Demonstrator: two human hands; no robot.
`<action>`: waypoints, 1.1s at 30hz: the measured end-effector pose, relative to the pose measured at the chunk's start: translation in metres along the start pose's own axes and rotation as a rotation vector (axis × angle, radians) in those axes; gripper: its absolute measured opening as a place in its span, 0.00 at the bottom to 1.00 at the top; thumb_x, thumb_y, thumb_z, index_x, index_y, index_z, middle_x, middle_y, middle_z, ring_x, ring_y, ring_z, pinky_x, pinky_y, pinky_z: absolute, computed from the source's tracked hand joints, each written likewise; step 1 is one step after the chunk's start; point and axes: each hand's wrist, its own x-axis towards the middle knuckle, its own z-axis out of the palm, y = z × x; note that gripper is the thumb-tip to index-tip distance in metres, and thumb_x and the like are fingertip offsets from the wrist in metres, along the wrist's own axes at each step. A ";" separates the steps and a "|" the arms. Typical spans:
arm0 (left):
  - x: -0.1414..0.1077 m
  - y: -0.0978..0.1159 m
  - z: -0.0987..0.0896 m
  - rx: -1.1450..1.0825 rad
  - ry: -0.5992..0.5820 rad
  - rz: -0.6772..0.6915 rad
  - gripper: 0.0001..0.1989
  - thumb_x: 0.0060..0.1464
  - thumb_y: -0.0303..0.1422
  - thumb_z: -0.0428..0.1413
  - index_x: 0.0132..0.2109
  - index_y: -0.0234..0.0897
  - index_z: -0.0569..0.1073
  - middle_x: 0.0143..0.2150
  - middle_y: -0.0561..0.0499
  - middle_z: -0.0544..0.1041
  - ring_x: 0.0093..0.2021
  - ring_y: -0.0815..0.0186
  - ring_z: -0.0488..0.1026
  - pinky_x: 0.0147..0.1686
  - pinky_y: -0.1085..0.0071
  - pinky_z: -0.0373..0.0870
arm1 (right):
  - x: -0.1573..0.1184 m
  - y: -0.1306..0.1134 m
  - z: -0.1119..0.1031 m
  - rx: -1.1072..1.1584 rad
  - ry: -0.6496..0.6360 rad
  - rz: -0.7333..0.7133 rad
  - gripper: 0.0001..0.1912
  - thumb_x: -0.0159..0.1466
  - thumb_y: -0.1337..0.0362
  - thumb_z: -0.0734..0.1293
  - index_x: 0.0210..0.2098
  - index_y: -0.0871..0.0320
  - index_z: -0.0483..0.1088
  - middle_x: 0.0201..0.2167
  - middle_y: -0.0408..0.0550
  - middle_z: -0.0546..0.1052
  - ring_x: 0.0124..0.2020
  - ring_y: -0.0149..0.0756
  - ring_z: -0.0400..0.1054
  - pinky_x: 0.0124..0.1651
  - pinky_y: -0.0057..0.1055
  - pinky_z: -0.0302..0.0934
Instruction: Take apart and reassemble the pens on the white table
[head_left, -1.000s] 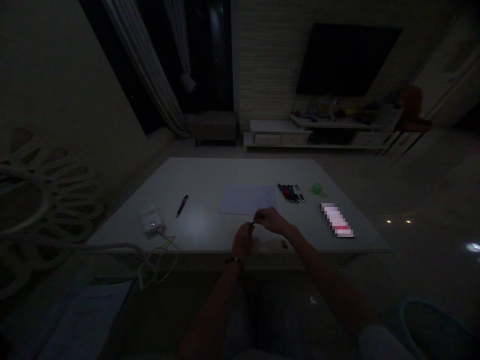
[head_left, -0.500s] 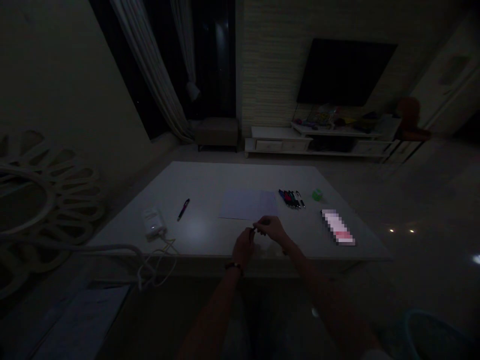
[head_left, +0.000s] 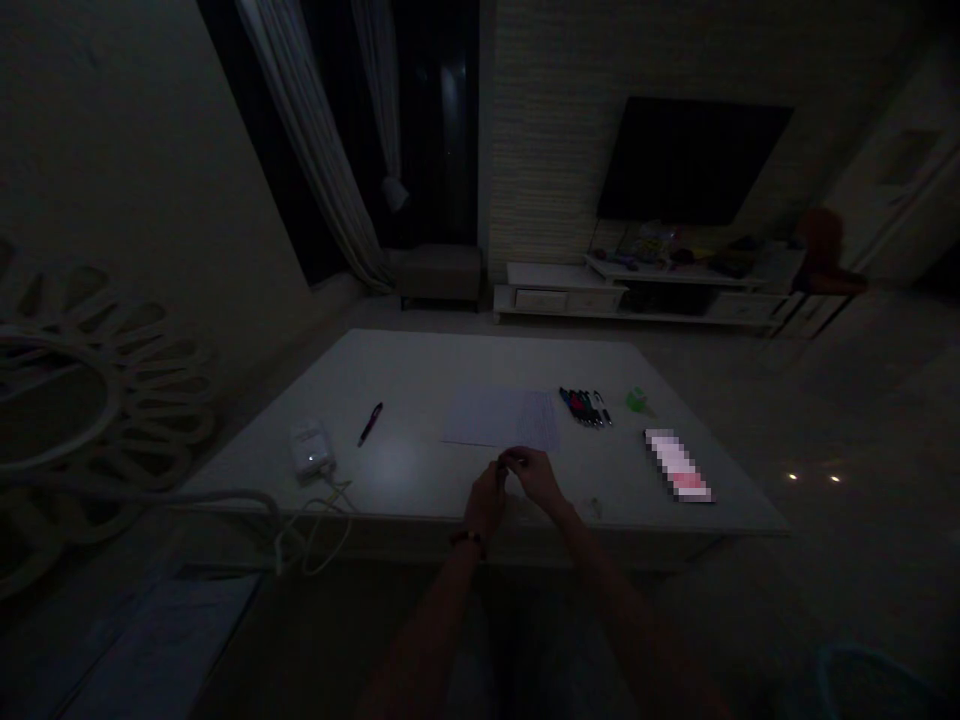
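Just nearer me than the paper (head_left: 487,418), my left hand (head_left: 487,497) and right hand (head_left: 535,476) met, fingers curled close together; I couldn't tell whether they pinched anything. My handwork seemed unfinished. Pens (head_left: 584,408) sat lined up right of the paper; one pen (head_left: 370,424) lay apart, left of it.

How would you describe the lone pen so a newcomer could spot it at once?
On the white table, look to the left of the paper. Between the paper and the white box with cables lies a slanted dark pen. It lies alone, while the other pens sit bunched together right of the paper.
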 end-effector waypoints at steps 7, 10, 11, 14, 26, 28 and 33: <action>-0.001 0.003 -0.001 -0.012 0.051 -0.022 0.10 0.62 0.34 0.41 0.44 0.39 0.64 0.36 0.47 0.74 0.37 0.64 0.73 0.34 0.69 0.66 | -0.003 0.005 0.008 -0.040 0.179 0.123 0.13 0.50 0.55 0.67 0.24 0.59 0.70 0.24 0.47 0.75 0.27 0.36 0.68 0.32 0.31 0.62; -0.001 0.003 -0.001 -0.016 0.043 -0.032 0.09 0.61 0.33 0.40 0.43 0.40 0.64 0.35 0.48 0.74 0.36 0.64 0.73 0.34 0.69 0.66 | -0.006 0.006 0.009 0.068 0.121 0.021 0.13 0.52 0.56 0.66 0.32 0.58 0.72 0.34 0.50 0.76 0.33 0.36 0.70 0.36 0.31 0.64; -0.001 0.004 -0.001 -0.021 0.042 -0.039 0.09 0.61 0.33 0.40 0.43 0.40 0.64 0.35 0.49 0.74 0.36 0.65 0.73 0.34 0.70 0.66 | -0.006 0.006 0.009 0.090 0.110 0.000 0.13 0.52 0.57 0.66 0.33 0.57 0.72 0.36 0.50 0.76 0.35 0.36 0.70 0.37 0.32 0.64; 0.000 0.005 -0.001 -0.042 0.042 -0.049 0.09 0.61 0.33 0.41 0.43 0.40 0.64 0.35 0.49 0.74 0.37 0.65 0.73 0.35 0.70 0.66 | -0.005 0.007 0.008 0.060 0.147 0.030 0.12 0.52 0.56 0.66 0.30 0.58 0.72 0.31 0.49 0.76 0.33 0.37 0.70 0.38 0.34 0.64; -0.001 0.008 -0.005 -0.019 0.061 -0.040 0.09 0.61 0.33 0.41 0.41 0.39 0.64 0.32 0.50 0.73 0.32 0.66 0.71 0.31 0.71 0.63 | -0.002 0.013 0.007 0.193 0.076 0.070 0.15 0.50 0.55 0.68 0.33 0.58 0.74 0.37 0.51 0.77 0.38 0.38 0.71 0.41 0.34 0.65; -0.001 0.009 -0.006 -0.022 0.060 -0.031 0.08 0.61 0.33 0.41 0.41 0.39 0.64 0.33 0.50 0.72 0.32 0.66 0.71 0.32 0.71 0.63 | -0.002 0.013 0.008 0.175 0.110 0.081 0.16 0.49 0.55 0.68 0.33 0.59 0.73 0.36 0.52 0.77 0.37 0.38 0.71 0.40 0.34 0.65; -0.001 0.009 -0.006 -0.019 0.067 -0.027 0.08 0.61 0.32 0.41 0.40 0.39 0.64 0.32 0.50 0.73 0.33 0.66 0.71 0.32 0.71 0.64 | -0.004 0.010 0.009 0.216 0.084 0.059 0.15 0.50 0.55 0.68 0.34 0.58 0.73 0.37 0.51 0.77 0.38 0.37 0.71 0.40 0.33 0.66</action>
